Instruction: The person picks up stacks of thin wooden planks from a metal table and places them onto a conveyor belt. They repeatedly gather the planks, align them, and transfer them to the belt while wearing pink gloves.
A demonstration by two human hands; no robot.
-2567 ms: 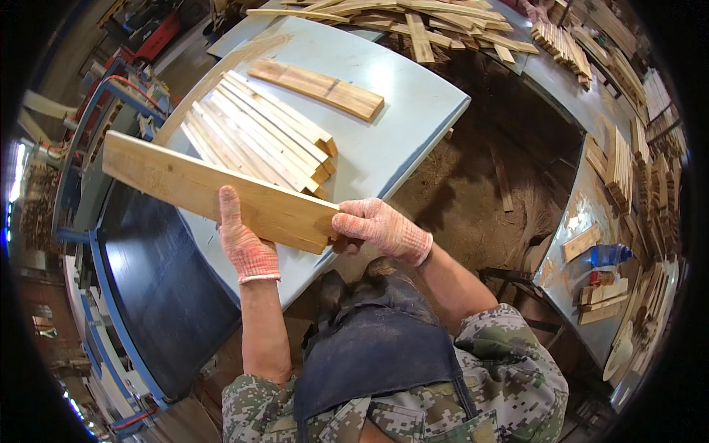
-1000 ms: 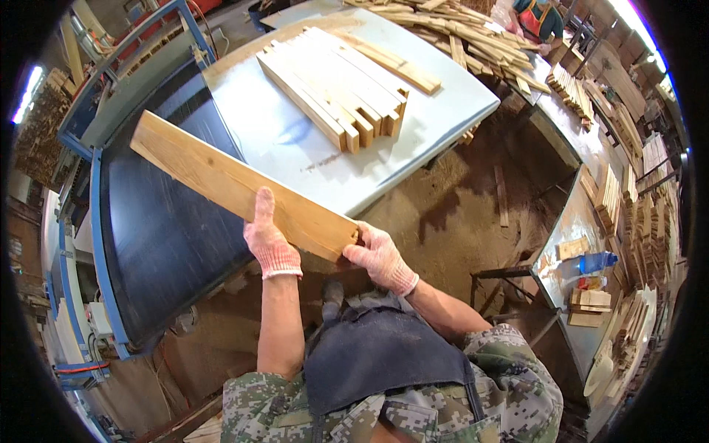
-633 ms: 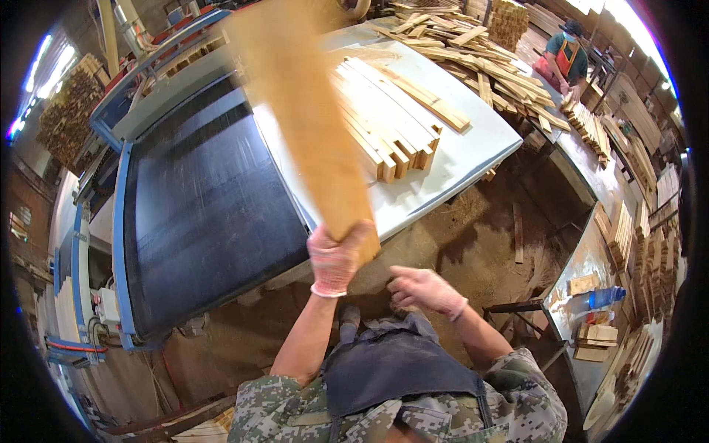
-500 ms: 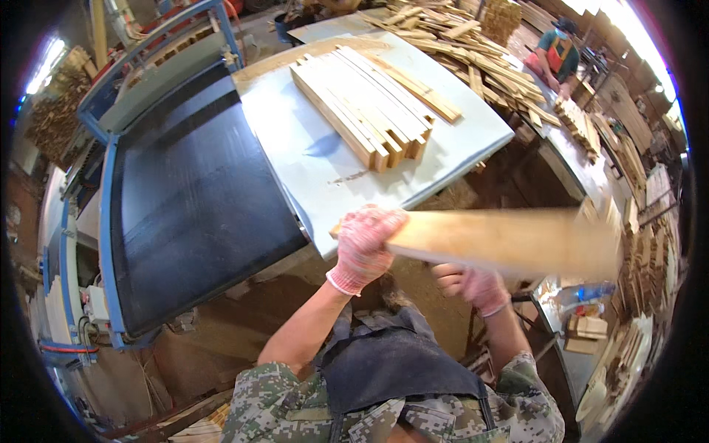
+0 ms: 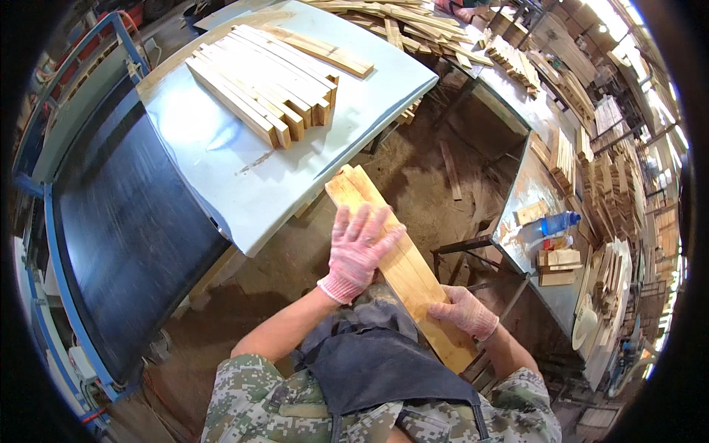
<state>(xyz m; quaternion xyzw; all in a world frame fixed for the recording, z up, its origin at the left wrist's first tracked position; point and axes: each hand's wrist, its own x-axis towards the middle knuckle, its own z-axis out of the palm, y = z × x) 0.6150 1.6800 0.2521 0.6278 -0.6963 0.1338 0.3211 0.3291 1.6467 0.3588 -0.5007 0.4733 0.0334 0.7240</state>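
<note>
Two long wooden boards (image 5: 413, 279), lying against each other, slant in front of my apron, their far ends close to the table's near corner. My left hand (image 5: 356, 255), in a pink-and-white knit glove, lies on their upper part with the fingers spread. Lower down, my right hand (image 5: 465, 313), gloved alike, grips their right edge with the thumb on top; its other fingers are hidden beneath. On the pale metal table (image 5: 295, 177) ahead sits a stack of light wooden strips (image 5: 262, 92) with uneven ends, and a loose flat board (image 5: 325, 53) beside it.
A dark conveyor belt (image 5: 133, 214) in a blue frame adjoins the table on the left. On the right, a metal bench (image 5: 517, 236) carries a blue bottle (image 5: 560, 223) and small wood blocks (image 5: 559, 260). A wood heap (image 5: 413, 26) lies at the back.
The boards have swung from level across my front to a slant, far ends pointing forward. My left hand's grip has opened flat onto them; my right hand now grips their edge. The view has turned right.
</note>
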